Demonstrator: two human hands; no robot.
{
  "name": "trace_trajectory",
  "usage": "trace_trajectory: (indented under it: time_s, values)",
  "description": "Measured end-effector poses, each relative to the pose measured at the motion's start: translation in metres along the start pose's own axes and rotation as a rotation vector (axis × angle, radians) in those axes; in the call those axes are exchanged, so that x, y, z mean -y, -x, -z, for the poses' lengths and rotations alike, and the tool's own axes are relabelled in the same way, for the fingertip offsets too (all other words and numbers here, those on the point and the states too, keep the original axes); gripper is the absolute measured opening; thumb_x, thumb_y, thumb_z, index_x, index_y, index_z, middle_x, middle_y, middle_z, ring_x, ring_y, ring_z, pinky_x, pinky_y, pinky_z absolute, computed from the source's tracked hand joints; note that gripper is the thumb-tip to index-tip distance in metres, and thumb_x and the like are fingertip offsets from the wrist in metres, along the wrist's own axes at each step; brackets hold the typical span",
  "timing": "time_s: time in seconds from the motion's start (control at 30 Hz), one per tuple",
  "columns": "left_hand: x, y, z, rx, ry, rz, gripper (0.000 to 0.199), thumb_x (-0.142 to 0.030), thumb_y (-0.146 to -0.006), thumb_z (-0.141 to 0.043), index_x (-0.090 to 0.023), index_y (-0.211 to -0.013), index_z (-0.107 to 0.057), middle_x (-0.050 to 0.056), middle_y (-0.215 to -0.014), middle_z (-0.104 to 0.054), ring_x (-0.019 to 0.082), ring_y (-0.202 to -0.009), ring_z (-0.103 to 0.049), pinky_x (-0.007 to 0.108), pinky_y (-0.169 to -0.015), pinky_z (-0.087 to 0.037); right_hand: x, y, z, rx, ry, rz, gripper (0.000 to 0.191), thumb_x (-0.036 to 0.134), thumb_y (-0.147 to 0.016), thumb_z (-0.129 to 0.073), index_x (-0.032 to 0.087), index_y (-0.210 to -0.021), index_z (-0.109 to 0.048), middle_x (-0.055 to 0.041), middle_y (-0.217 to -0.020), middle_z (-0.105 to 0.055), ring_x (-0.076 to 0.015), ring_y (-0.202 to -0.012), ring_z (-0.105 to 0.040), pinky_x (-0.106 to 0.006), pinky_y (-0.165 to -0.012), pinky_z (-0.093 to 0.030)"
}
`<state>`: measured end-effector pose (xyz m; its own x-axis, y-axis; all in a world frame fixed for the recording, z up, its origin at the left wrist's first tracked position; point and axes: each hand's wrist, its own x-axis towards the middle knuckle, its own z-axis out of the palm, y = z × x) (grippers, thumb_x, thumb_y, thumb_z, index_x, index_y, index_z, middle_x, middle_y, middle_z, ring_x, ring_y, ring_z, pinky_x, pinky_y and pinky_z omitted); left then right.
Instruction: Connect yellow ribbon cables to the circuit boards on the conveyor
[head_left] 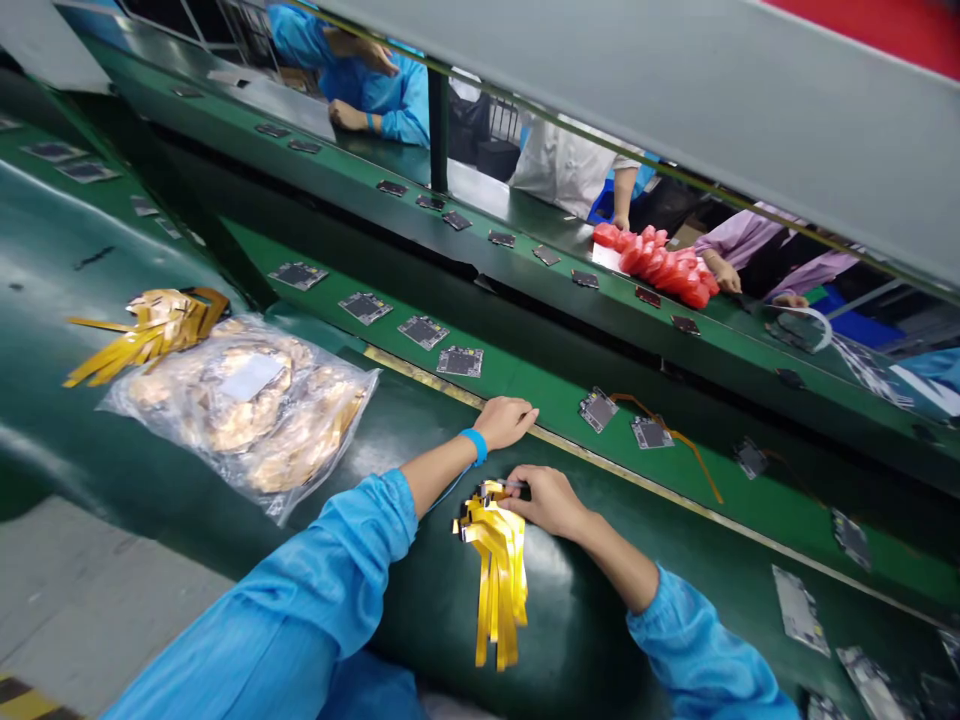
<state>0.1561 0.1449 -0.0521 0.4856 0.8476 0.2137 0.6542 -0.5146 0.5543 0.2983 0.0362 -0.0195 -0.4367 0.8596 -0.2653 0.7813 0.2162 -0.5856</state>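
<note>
My right hand (551, 500) has thumb and fingers pinched on the connector end of a flex cable at the top of a fanned pile. These yellow-gold flex cables (501, 570) lie on the dark green bench, their strips pointing toward me. At the near edge of the conveyor, my left hand (506, 422) rests back up, fingers loosely extended, with nothing seen in them. Its wrist wears a blue strap (475, 446). Small circuit boards (460, 361) ride the green belt beyond it. Farther right, an orange flex strip runs from a circuit board (652, 432).
A clear plastic bag (251, 400) of flex cables lies left, beside a loose bundle of flex cables (161, 325). Metal-backed boards (800, 610) lie at right. Across a second line with more boards, co-workers stand near red plastic bundles (660, 265). A grey overhead panel (675, 100) spans the top.
</note>
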Motion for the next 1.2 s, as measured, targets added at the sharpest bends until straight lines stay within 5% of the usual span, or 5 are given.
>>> trace_trajectory:
  time_s: [0.2, 0.37, 0.57, 0.93, 1.2]
  values:
    - [0.005, -0.004, 0.005, -0.047, 0.043, 0.039, 0.040, -0.034, -0.103, -0.042, -0.020, -0.073, -0.065, 0.004, -0.076, -0.066, 0.017, -0.074, -0.061, 0.029, -0.070, -0.042, -0.011, -0.002, -0.003, -0.031, -0.105, -0.035, 0.018, 0.041, -0.084, -0.076, 0.024, -0.079, -0.072, 0.0037, -0.075, -0.073, -0.0144, -0.069, -0.060, -0.024, -0.063, -0.036]
    - [0.034, -0.018, 0.033, -0.118, -0.105, 0.221, 0.019, -0.030, -0.097, -0.054, -0.021, -0.087, -0.068, 0.007, -0.096, -0.068, 0.023, -0.099, -0.062, 0.032, -0.085, -0.046, -0.025, -0.011, -0.005, -0.087, -0.350, -0.016, 0.029, 0.048, -0.083, -0.075, 0.020, -0.078, -0.070, 0.0010, -0.073, -0.069, -0.0143, -0.066, -0.058, -0.025, -0.062, -0.041]
    - [0.062, -0.032, 0.055, -0.021, -0.329, 0.420, 0.018, -0.031, -0.093, -0.054, -0.021, -0.091, -0.069, 0.012, -0.106, -0.066, 0.030, -0.109, -0.058, 0.039, -0.089, -0.047, -0.037, -0.035, 0.008, -0.204, -0.465, 0.001, 0.042, 0.059, -0.088, -0.063, 0.018, -0.081, -0.071, -0.0028, -0.078, -0.070, -0.0178, -0.072, -0.063, -0.028, -0.068, -0.047]
    - [0.059, -0.042, 0.047, 0.034, -0.333, 0.362, 0.029, -0.024, -0.090, -0.051, -0.015, -0.105, -0.074, 0.017, -0.110, -0.068, 0.033, -0.110, -0.061, 0.040, -0.087, -0.051, -0.067, -0.095, 0.029, -0.400, -0.280, -0.132, 0.041, 0.053, -0.090, -0.056, 0.017, -0.091, -0.078, -0.0020, -0.075, -0.071, -0.0182, -0.070, -0.063, -0.025, -0.064, -0.045]
    - [0.066, -0.022, 0.052, 0.024, -0.287, 0.230, 0.020, -0.017, -0.091, -0.051, -0.018, -0.091, -0.071, 0.011, -0.100, -0.068, 0.025, -0.103, -0.061, 0.035, -0.091, -0.049, -0.054, -0.140, 0.038, -0.454, -0.159, -0.286, 0.029, 0.047, -0.090, -0.062, 0.024, -0.093, -0.079, 0.0002, -0.077, -0.072, -0.0182, -0.073, -0.064, -0.025, -0.064, -0.043]
